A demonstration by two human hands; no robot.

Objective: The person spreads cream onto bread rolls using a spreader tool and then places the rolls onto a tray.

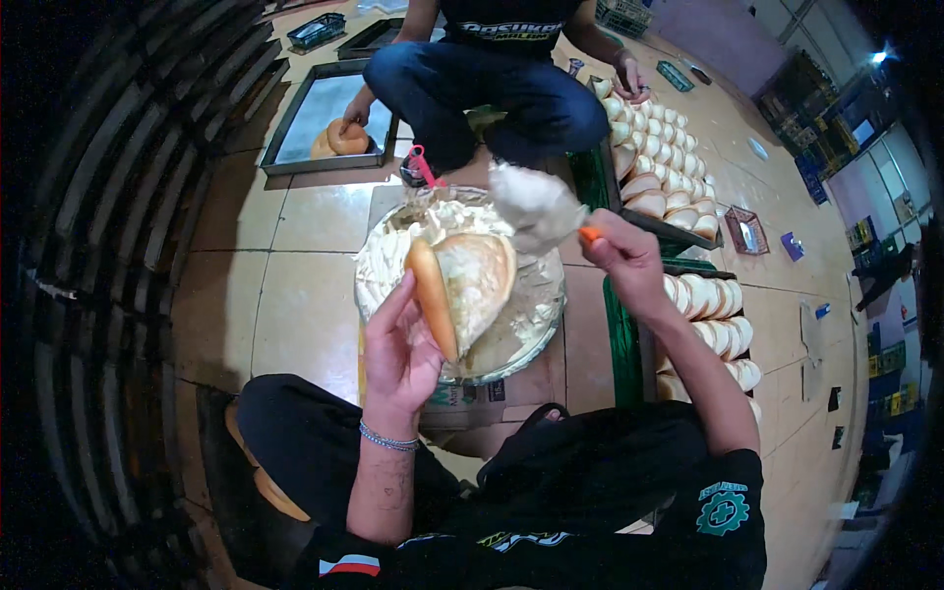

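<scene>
A round bun (434,305), split and folded open, is held in my left hand (401,346), with its brown crust against my fingers. White cream shows on its pale inner face. My right hand (629,264) grips a spatula (539,208) by its orange handle, and the blade is thickly coated with cream. Bun and blade are apart, both over a wide round tub (547,334) lined with what looks like plastic. Pale cream (382,264) is heaped at the tub's far and left sides.
Opposite sits a co-worker, one hand on buns in a metal tray (278,169), the other by a crate of bun rows (654,157). Another crate of buns (700,295) stands beside my right arm. A pink-handled item (423,165) lies beyond the tub; dark slats (98,236) line the left.
</scene>
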